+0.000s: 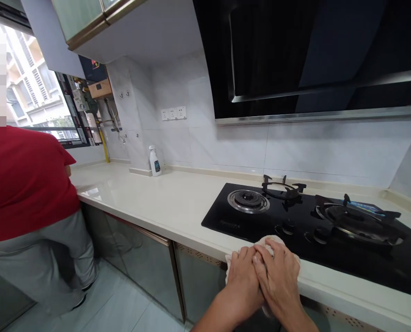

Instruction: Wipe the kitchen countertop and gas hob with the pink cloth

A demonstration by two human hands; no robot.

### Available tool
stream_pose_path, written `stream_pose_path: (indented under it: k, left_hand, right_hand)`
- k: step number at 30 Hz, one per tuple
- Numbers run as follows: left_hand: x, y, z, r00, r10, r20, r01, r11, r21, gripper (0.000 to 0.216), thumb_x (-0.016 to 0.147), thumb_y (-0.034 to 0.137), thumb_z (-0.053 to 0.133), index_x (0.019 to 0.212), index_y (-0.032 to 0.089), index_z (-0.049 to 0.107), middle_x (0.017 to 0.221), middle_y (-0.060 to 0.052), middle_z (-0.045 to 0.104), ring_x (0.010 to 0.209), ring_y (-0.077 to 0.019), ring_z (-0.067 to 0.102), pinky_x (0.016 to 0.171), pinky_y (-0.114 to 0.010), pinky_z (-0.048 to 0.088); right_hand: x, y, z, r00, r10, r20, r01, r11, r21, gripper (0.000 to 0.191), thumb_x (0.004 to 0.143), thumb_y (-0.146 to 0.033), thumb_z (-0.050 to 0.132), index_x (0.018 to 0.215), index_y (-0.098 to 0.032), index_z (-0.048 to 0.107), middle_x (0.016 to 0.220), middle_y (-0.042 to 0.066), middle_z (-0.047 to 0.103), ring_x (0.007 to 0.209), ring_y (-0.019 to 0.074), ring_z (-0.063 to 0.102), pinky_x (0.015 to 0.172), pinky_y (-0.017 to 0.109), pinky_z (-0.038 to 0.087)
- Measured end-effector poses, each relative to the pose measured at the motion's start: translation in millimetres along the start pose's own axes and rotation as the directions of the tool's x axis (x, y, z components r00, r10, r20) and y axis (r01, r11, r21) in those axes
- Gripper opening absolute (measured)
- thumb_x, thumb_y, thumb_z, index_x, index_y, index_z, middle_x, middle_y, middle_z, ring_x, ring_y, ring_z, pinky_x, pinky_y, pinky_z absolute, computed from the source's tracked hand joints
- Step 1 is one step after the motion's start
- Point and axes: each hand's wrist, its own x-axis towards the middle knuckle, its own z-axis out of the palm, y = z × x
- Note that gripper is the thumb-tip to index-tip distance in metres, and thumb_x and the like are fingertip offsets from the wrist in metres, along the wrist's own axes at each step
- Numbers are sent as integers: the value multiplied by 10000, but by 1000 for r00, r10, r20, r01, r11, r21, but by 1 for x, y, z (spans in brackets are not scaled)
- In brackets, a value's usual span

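Note:
A pale, crumpled cloth [273, 240] lies at the front edge of the counter, just in front of the black gas stove [222, 219]. My left hand [242, 276] is closed on the cloth's left part. Beside it, my right hand [278, 274] grips the cloth from the right, and the fingers of both hands meet. Most of the cloth is hidden beneath them. Close beyond my hands are two black stove knobs [288, 226]. The left burner [249, 201] has no pan support over it; a loose pan support [284, 190] sits behind it.
The pale countertop [178, 198] runs left, with a white spray bottle [155, 161] near the wall. The right burner [361, 219] carries its support. A range hood [312, 55] overhangs the stove. A person in a red shirt [29, 180] stands at far left.

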Motion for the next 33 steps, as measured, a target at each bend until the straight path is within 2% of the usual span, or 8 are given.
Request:
stream_pose_path:
  k: [2,4,8,10,13,19,27,33]
  left_hand:
    - [-7,-18,-23,987,93,130,-75,987,-140,628,874,333,647,1482,334,489,1420,-65,624,1246,-264,584,1047,-420,479]
    - [-13,-42,-45,982,61,181,-13,967,-253,562,876,347,634,1433,340,554,1442,-50,624,1295,-247,578,1107,-413,461]
    - [-5,-95,-73,971,-239,-25,222,932,-288,419,941,374,514,1334,299,639,1365,-71,673,1246,-251,613,1079,-444,493]
    - [8,-117,-72,952,-286,-112,252,936,-246,415,950,415,499,1317,291,648,1349,-79,678,1238,-264,619,1038,-452,519]
    - [30,-139,-58,955,-262,-141,235,954,-184,391,938,410,503,1266,282,675,1284,-75,709,1200,-251,645,1022,-438,521]
    - [49,-157,-28,953,-258,-159,236,961,-147,345,917,395,499,1150,280,726,1282,-62,719,1264,-260,614,1091,-516,449]
    - [54,-185,-34,969,-225,-98,223,974,-35,415,856,541,529,1121,317,755,1300,-35,729,1256,-260,638,1068,-463,496]
    - [62,-178,-36,970,-241,-39,244,955,171,456,881,565,459,1154,337,743,1381,-34,683,1284,-278,618,1035,-475,484]
  right_hand:
    - [-4,10,11,999,-46,26,47,997,-61,385,975,-497,468,1234,-313,686,1413,110,567,1294,389,486,1066,634,366]
    - [-9,24,20,995,-91,44,95,990,-102,409,944,-544,534,1277,-349,669,1432,101,562,1296,401,490,1047,637,381]
    - [-13,28,35,989,-127,79,139,977,-163,564,802,-577,731,1320,-373,644,1500,127,519,1356,490,424,1016,712,354]
    - [-8,11,44,986,-106,131,128,977,-172,642,722,-539,818,1312,-352,647,1526,150,499,1388,524,378,1034,748,312]
    - [11,-28,60,964,-71,258,112,983,-148,734,670,-491,870,1342,-336,619,1551,150,487,1437,525,323,1081,754,270]
    - [47,-79,82,870,-53,490,93,994,-58,985,664,-460,879,1528,-262,450,1619,183,399,1497,503,262,1153,747,228]
    - [48,-61,30,860,-67,505,41,997,61,753,733,-443,833,1415,-312,544,1611,118,413,1447,416,379,1127,602,379]
    - [23,10,-15,900,-13,437,-18,998,66,739,730,-363,766,1424,-376,512,1640,51,365,1496,359,292,1196,596,213]
